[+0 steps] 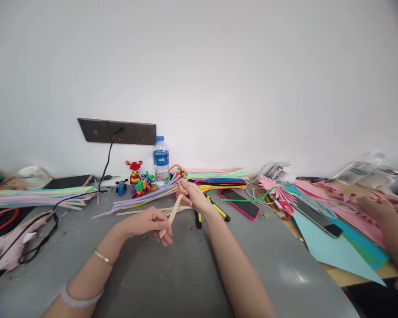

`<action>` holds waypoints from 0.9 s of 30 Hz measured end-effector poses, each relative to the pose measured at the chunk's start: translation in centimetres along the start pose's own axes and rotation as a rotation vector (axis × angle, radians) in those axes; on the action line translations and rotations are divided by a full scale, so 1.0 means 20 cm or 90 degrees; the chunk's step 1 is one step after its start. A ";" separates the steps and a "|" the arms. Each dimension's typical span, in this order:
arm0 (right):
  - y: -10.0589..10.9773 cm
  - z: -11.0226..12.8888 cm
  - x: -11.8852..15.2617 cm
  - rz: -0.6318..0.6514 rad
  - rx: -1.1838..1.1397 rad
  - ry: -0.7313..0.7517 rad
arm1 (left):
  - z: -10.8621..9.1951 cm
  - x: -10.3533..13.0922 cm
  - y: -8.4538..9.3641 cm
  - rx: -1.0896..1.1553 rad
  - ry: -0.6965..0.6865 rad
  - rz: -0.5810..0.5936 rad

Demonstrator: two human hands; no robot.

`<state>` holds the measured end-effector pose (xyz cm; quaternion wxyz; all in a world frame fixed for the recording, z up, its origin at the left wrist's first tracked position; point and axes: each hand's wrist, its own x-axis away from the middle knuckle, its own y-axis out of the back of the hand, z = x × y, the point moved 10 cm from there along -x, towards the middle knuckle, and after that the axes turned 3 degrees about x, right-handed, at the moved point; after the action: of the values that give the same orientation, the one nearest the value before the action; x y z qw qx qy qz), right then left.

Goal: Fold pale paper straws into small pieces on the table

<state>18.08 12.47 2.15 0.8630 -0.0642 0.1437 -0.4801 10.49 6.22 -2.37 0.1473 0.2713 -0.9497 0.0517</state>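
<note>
A pale beige strip bundle (173,215) slants between my two hands above the grey table. My left hand (155,224) is closed on its lower end. At the upper end, the fingers of my right hand (193,196) pinch it. More beige strips (132,212) lie on the table just behind my left hand. Bundles of coloured pipe cleaners (146,195) spread behind both hands. Yellow and black tools (219,208) lie partly hidden by my right forearm.
A water bottle (161,162) and small pipe-cleaner figures (134,172) stand near the wall. A pink glue gun (15,243) with a black cord lies left. Right are a pink-cased phone (240,203), coloured paper (331,247) and another person's hands (381,212).
</note>
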 end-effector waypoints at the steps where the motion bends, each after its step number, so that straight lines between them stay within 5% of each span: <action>1: 0.00 -0.01 0.00 0.003 0.002 0.000 | 0.00 0.01 0.00 -0.005 0.001 0.005; 11: 0.04 -0.01 0.00 -0.044 0.098 0.002 | -0.01 0.01 0.03 0.027 0.011 -0.020; 20: -0.02 -0.15 0.04 0.082 0.136 -0.154 | -0.02 0.01 0.04 0.075 -0.003 -0.034; 27: -0.12 -0.14 0.02 0.130 0.165 -0.136 | 0.01 -0.04 0.04 0.191 -0.024 -0.064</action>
<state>15.54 10.93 -0.12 0.9187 0.0120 -0.0063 -0.3948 10.71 7.22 -2.84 0.0899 0.3384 -0.9192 0.1802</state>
